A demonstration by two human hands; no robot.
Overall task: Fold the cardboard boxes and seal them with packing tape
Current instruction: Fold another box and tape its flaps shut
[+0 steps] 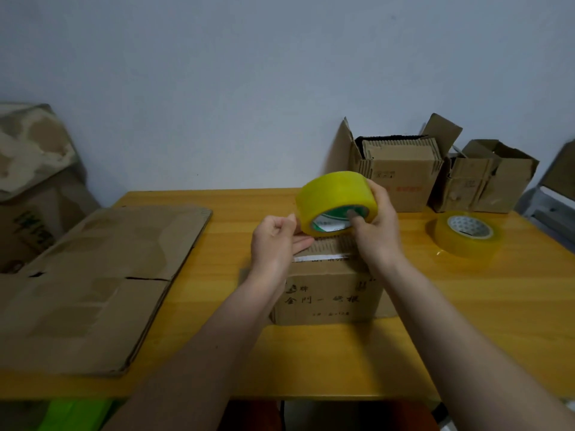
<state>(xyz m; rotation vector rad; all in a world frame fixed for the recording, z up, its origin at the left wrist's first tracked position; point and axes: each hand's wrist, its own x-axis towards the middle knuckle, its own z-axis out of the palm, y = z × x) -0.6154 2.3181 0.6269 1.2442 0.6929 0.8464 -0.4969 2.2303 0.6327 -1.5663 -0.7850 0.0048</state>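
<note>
A small folded cardboard box [326, 290] with dark printed characters stands on the wooden table [466, 321] in front of me. Just above its far top edge my right hand [378, 225] grips a yellow roll of packing tape [333, 200], thumb inside the core. At the roll's left side my left hand [277, 241] pinches with thumb and fingers, at what looks like the tape's loose end, too small to tell. A pale strip [320, 257] runs across the box top.
A stack of flattened cardboard [93, 284] covers the table's left side. A second, clearer tape roll [466, 233] lies at the right. Two open boxes [401, 172] [485, 178] stand at the back right by the wall. A large worn box [34, 181] stands far left.
</note>
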